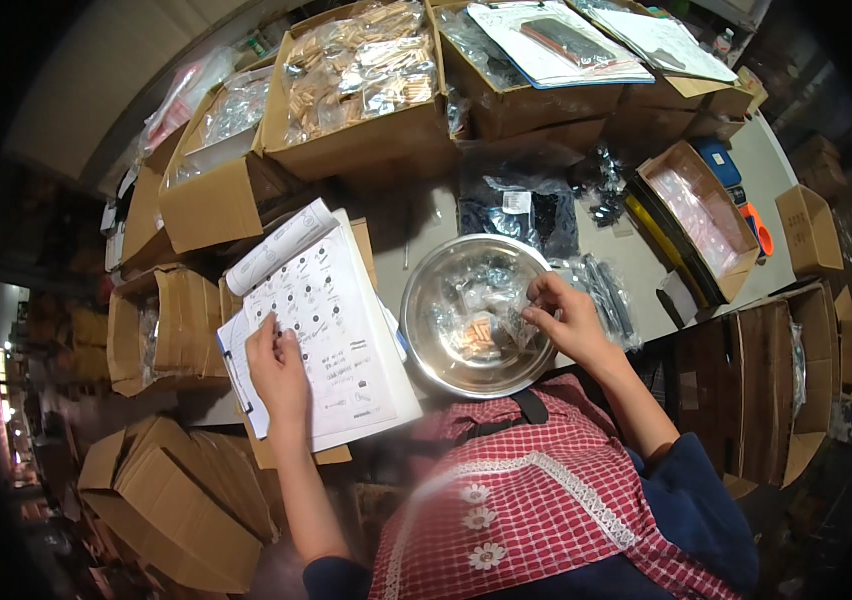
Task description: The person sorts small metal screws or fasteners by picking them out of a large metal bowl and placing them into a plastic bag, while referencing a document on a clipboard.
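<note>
My left hand (281, 378) lies on a stack of printed sheets (341, 385) with small part drawings, its index finger stretched out and its thumb apart. The sheets rest on a clipboard, and their top pages are rolled back at the far end. To the right stands a shiny metal bowl (424, 348) with small clear plastic bags (491, 295) in it, one showing orange-brown pieces. Over the bowl's right side my right hand (576, 325) is closed in a pinch. Clear plastic shows just below its fingertips, but whether they grip it cannot be made out.
Behind the bowl lie bags of black parts (521, 215). An open carton of bagged wooden-coloured pieces (361, 75) stands at the back, beside a carton bearing a clipboard (556, 45). A long box (696, 215) and an orange tape roll (756, 230) sit at right. Cardboard boxes (181, 500) crowd the lower left.
</note>
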A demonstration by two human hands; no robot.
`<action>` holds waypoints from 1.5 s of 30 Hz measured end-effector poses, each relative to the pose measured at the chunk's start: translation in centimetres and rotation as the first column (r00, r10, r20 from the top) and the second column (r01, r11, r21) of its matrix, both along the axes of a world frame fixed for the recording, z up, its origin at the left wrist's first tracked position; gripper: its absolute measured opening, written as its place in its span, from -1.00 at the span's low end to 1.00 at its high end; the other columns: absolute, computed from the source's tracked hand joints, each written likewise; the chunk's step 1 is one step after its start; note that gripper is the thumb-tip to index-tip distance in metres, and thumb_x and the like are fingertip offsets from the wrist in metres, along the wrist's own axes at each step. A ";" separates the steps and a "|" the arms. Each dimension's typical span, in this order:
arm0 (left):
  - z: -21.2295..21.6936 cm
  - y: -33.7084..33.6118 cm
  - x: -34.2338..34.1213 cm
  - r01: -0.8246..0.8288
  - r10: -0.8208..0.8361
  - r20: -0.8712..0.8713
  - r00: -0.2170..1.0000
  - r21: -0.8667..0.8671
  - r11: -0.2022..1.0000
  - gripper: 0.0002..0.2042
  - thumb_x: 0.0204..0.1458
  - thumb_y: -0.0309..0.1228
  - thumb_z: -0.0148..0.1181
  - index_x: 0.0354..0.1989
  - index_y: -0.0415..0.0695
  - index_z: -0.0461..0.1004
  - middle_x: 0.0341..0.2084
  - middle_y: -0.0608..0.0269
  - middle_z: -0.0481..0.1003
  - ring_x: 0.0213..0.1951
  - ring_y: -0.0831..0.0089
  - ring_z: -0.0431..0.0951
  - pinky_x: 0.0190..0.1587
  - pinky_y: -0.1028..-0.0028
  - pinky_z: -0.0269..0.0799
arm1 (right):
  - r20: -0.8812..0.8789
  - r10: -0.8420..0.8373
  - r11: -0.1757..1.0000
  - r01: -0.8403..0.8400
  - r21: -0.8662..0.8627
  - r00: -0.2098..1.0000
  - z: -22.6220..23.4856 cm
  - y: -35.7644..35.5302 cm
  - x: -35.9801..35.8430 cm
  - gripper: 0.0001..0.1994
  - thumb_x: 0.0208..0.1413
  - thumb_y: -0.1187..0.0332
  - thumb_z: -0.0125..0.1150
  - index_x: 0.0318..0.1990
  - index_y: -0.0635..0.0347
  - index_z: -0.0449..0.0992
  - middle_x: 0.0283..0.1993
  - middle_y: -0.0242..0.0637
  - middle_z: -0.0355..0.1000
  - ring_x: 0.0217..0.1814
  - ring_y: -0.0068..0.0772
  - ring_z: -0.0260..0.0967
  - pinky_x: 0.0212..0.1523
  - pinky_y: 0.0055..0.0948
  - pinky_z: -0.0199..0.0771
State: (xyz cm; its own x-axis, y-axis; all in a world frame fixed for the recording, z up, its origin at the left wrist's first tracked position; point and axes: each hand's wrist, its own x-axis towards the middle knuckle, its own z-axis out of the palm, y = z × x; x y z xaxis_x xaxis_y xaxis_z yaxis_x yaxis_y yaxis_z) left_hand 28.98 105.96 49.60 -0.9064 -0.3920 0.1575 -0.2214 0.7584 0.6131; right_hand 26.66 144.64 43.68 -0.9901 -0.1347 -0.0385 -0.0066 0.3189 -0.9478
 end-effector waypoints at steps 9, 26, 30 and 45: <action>1.5 15.6 4.1 0.269 -0.526 -0.026 0.850 0.879 0.392 -0.59 0.16 -0.50 0.18 0.18 -0.27 0.32 -0.08 0.14 0.47 -0.19 0.55 0.50 -0.17 0.61 0.46 | 0.144 0.169 0.721 -0.023 -0.693 0.975 5.3 -0.6 4.2 -0.71 0.11 0.57 0.25 -0.05 0.24 0.31 -0.14 -0.34 0.40 -0.04 -0.57 0.41 -0.06 -0.59 0.40; -0.3 18.2 5.1 0.275 -0.507 0.062 0.859 0.781 0.561 -0.74 0.12 -0.36 0.28 -0.09 -0.21 0.45 -0.60 0.34 0.48 -0.52 0.66 0.45 -0.47 0.59 0.36 | 0.537 0.401 0.706 0.124 -0.698 0.742 4.5 0.0 4.8 -0.55 -0.03 0.53 0.37 0.04 0.32 0.38 -0.24 -0.28 0.47 -0.33 -0.44 0.44 -0.36 -0.47 0.48; -0.7 18.3 5.2 0.413 -0.503 -0.085 0.860 0.696 0.588 -0.69 0.19 -0.35 0.20 0.03 -0.24 0.40 -0.42 0.30 0.55 -0.39 0.60 0.50 -0.33 0.59 0.42 | 0.567 0.267 0.764 0.187 -0.617 0.779 4.9 -0.3 5.0 -0.59 0.01 0.47 0.33 0.03 0.23 0.37 -0.27 -0.27 0.45 -0.37 -0.47 0.42 -0.42 -0.50 0.45; 0.8 17.6 4.5 0.225 -0.340 -0.134 0.931 0.943 0.244 -0.82 0.16 -0.52 0.19 -0.10 -0.27 0.41 -0.31 0.17 0.55 -0.27 0.57 0.52 -0.18 0.62 0.44 | 0.100 0.205 0.823 -0.116 -0.557 0.974 6.9 1.0 2.4 -0.46 0.03 0.54 0.14 0.23 0.25 0.28 0.21 -0.17 0.29 0.18 -0.34 0.30 0.17 -0.37 0.40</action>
